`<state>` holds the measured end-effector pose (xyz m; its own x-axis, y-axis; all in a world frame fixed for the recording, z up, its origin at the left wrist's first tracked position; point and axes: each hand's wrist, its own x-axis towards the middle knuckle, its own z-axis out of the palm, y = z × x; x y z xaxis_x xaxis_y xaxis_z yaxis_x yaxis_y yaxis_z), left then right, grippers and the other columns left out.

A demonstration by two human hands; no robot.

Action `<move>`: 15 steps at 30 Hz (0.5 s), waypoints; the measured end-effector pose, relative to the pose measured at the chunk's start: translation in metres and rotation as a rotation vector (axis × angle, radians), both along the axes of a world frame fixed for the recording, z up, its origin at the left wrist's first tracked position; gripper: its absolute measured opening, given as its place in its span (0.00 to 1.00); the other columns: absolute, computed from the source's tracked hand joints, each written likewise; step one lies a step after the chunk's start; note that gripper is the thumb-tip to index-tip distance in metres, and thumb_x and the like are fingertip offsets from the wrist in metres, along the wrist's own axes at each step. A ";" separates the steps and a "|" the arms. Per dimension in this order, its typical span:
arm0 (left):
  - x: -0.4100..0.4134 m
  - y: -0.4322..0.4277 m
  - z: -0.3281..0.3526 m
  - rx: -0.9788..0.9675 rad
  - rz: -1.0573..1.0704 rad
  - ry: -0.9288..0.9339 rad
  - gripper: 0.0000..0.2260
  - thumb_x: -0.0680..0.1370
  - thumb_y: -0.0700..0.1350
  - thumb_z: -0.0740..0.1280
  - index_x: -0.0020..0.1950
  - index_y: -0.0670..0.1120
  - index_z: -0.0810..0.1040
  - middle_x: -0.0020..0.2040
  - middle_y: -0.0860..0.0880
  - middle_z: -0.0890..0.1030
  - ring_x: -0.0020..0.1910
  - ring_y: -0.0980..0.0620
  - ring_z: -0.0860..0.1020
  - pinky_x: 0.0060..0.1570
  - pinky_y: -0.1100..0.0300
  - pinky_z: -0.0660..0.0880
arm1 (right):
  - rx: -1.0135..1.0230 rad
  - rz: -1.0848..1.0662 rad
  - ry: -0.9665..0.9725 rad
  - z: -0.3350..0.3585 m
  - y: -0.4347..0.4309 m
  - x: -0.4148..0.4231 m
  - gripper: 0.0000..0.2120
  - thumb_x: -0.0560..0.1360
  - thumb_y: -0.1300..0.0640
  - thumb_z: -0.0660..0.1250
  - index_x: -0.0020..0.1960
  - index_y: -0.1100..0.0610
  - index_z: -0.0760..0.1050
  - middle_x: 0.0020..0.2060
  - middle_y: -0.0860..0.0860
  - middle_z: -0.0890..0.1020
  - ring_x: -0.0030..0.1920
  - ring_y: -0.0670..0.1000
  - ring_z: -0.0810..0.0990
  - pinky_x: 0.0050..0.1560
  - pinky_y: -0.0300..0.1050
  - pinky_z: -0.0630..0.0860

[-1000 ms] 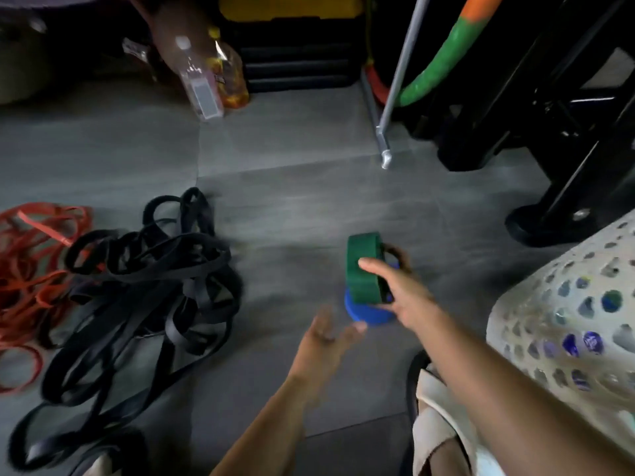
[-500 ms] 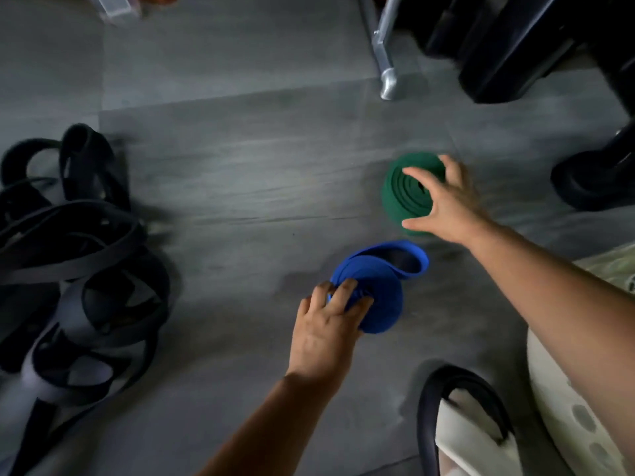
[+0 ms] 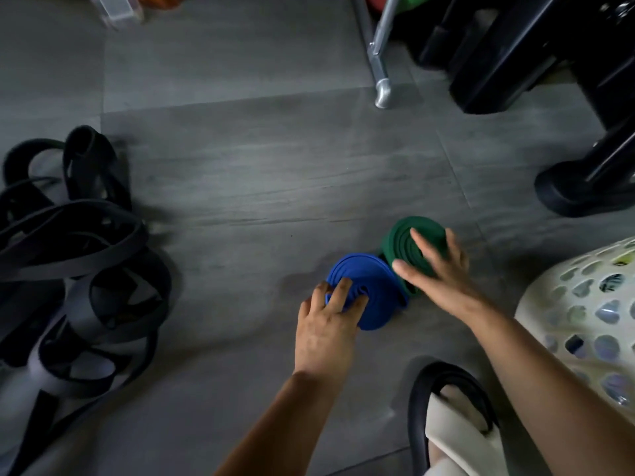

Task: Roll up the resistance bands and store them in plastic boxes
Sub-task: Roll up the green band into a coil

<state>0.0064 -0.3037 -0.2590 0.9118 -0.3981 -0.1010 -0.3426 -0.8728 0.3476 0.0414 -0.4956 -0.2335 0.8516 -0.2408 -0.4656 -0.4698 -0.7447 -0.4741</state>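
Note:
A rolled blue resistance band [image 3: 372, 280] lies on the grey floor. My left hand [image 3: 328, 324] holds its near edge, fingertips curled into the coil. Right beside it, touching, stands a rolled green band [image 3: 395, 242]. My right hand [image 3: 438, 273] grips the green roll from above, with the thumb on the near side and the fingers spread over its face and far edge. A loose tangle of black bands [image 3: 79, 252] lies at the left. No plastic box is in view.
A white perforated basket [image 3: 584, 321] stands at the right, with a sandalled foot [image 3: 453, 424] below it. A metal pole foot [image 3: 383, 94] and black equipment bases [image 3: 577, 190] stand at the back right. A bottle [image 3: 117, 8] lies at the top left.
My right hand has brought the green roll down and left until it touches the blue roll. My left hand, free a second ago, now holds the blue roll.

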 end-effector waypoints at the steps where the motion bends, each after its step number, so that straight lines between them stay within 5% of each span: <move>1: 0.000 0.000 -0.001 -0.004 0.005 -0.001 0.27 0.49 0.46 0.82 0.47 0.55 0.83 0.53 0.50 0.82 0.47 0.44 0.82 0.37 0.56 0.78 | -0.010 -0.013 -0.023 -0.004 0.002 -0.001 0.32 0.74 0.42 0.62 0.73 0.39 0.51 0.75 0.51 0.37 0.74 0.56 0.37 0.72 0.53 0.45; 4: -0.001 -0.003 0.008 -0.051 0.049 0.031 0.28 0.48 0.46 0.82 0.48 0.56 0.83 0.54 0.50 0.81 0.49 0.44 0.81 0.39 0.56 0.78 | -0.128 -0.071 -0.185 -0.015 0.013 -0.006 0.28 0.75 0.40 0.56 0.73 0.43 0.56 0.76 0.57 0.43 0.74 0.61 0.43 0.72 0.54 0.47; 8: -0.009 0.016 0.022 -0.123 0.007 0.116 0.30 0.71 0.43 0.71 0.71 0.52 0.66 0.74 0.49 0.63 0.71 0.43 0.63 0.65 0.50 0.65 | -0.167 -0.131 -0.224 -0.016 0.018 -0.004 0.24 0.76 0.43 0.52 0.72 0.45 0.61 0.75 0.59 0.51 0.73 0.63 0.49 0.71 0.57 0.51; 12: -0.026 0.080 0.025 -0.165 0.096 0.001 0.33 0.60 0.46 0.70 0.65 0.50 0.69 0.65 0.45 0.75 0.62 0.43 0.75 0.53 0.51 0.74 | -0.316 -0.139 -0.252 -0.004 0.024 0.004 0.33 0.70 0.40 0.46 0.73 0.49 0.61 0.73 0.62 0.59 0.72 0.63 0.57 0.68 0.62 0.54; 15: -0.031 0.141 0.029 -0.116 0.273 -0.140 0.27 0.63 0.45 0.65 0.62 0.48 0.69 0.62 0.41 0.76 0.61 0.44 0.68 0.51 0.46 0.76 | -0.309 -0.108 -0.324 0.004 0.056 0.014 0.35 0.70 0.39 0.45 0.72 0.53 0.62 0.72 0.63 0.60 0.73 0.61 0.55 0.69 0.64 0.51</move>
<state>-0.0241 -0.1631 -0.2297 0.9882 -0.1387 0.0644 -0.1530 -0.8965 0.4158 0.0556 -0.4393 -0.2290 0.9039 -0.4215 -0.0721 -0.4165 -0.8293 -0.3726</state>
